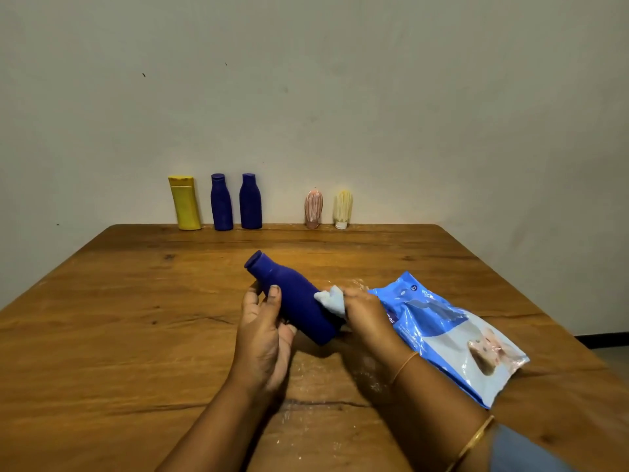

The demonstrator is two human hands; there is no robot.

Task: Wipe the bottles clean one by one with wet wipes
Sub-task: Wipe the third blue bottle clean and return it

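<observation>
My left hand (267, 330) grips a dark blue bottle (295, 298) that is tilted above the table, its capped end pointing up and to the left. Against the bottle's right side my right hand (362, 313) presses a crumpled white wet wipe (332, 299). A blue wet wipe pack (452, 338) lies flat on the table just right of my right hand. Along the far edge stand a yellow bottle (185, 203), two dark blue bottles (221, 202) (251, 202), a pink streaked tube (313, 209) and a pale yellow tube (343, 209).
The wooden table (136, 318) runs to a plain wall at the back. A long crack crosses the wood near my forearms, with pale specks and smears around it. The table's right edge drops to a dark floor.
</observation>
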